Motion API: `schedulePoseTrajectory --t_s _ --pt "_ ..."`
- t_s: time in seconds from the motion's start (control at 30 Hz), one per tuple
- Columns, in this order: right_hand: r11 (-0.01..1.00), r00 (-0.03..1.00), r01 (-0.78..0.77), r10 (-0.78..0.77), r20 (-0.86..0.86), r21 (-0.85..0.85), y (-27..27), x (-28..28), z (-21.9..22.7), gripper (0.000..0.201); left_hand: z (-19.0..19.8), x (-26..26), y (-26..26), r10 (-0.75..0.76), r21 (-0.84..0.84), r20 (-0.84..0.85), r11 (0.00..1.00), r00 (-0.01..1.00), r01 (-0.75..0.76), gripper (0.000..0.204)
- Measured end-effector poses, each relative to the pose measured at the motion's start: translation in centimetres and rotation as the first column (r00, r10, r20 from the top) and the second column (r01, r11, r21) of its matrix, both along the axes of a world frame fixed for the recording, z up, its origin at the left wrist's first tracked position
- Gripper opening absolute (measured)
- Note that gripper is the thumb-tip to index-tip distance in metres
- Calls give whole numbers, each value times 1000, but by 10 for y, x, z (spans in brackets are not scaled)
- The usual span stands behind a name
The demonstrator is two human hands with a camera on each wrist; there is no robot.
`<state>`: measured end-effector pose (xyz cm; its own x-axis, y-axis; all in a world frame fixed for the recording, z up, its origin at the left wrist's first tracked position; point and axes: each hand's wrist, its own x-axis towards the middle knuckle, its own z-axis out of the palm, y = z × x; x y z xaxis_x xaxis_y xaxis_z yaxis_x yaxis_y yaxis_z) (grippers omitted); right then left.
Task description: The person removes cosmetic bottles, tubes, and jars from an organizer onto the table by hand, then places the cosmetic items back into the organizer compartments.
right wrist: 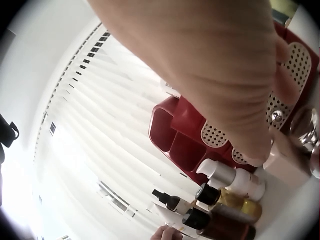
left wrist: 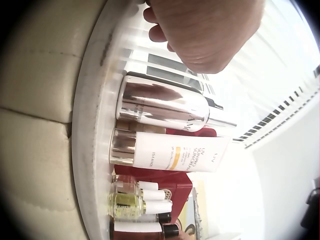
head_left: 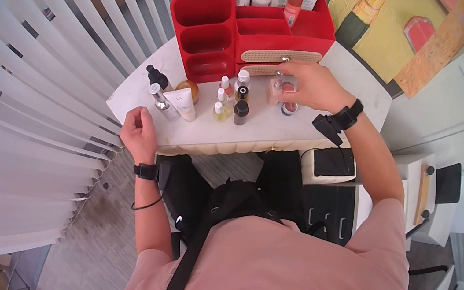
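In the head view my right hand [head_left: 314, 86] reaches over the tabletop to the front of a red organizer [head_left: 211, 36], fingers extended near its drawer knobs. A pale pink block-shaped item [right wrist: 285, 162] is right by my thumb in the right wrist view; its kind is unclear. Silver-topped round pieces [right wrist: 306, 125] stand beside it. My left hand [head_left: 140, 132] is at the table's front left edge, fingers loosely curled, holding nothing. Closest to it are a silver pump bottle [left wrist: 162, 102] and a white sunscreen tube [left wrist: 175, 151].
Several small bottles cluster mid-table, among them a black-capped dark bottle [head_left: 241, 112] and a yellow nail-polish-like bottle [head_left: 220, 112]. A black dropper bottle [head_left: 157, 76] and an amber jar [head_left: 189, 89] stand left. Taller bottles fill the organizer's back. White vertical blinds [head_left: 75, 49] hang at left.
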<state>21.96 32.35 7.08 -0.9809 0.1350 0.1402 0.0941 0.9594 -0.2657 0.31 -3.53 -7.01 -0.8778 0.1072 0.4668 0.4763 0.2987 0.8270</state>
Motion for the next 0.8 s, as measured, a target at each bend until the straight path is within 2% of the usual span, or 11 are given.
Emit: schedulePoseTrajectory --t_s 0.07,0.2,0.4,0.47,0.8 --pt "997 999 -30 32 -25 66 -2 -3 -8 51 -2 -1 0 2 4 -9 1000 1000 -2 20" --pt "1000 999 10 -11 36 16 -10 -6 -5 49 -3 -2 0 -1 -6 2 1000 1000 1 20" --pt "1000 997 5 -6 77 15 -13 -9 -8 35 -1 -1 1 5 -1 -10 1000 1000 -5 20" --pt "997 994 -15 7 106 74 -11 -11 -13 49 -1 -1 1 10 3 -5 1000 1000 -10 20" --pt "999 990 9 -15 140 40 -14 -17 -18 51 -3 -2 0 7 16 -5 1000 1000 -7 20"
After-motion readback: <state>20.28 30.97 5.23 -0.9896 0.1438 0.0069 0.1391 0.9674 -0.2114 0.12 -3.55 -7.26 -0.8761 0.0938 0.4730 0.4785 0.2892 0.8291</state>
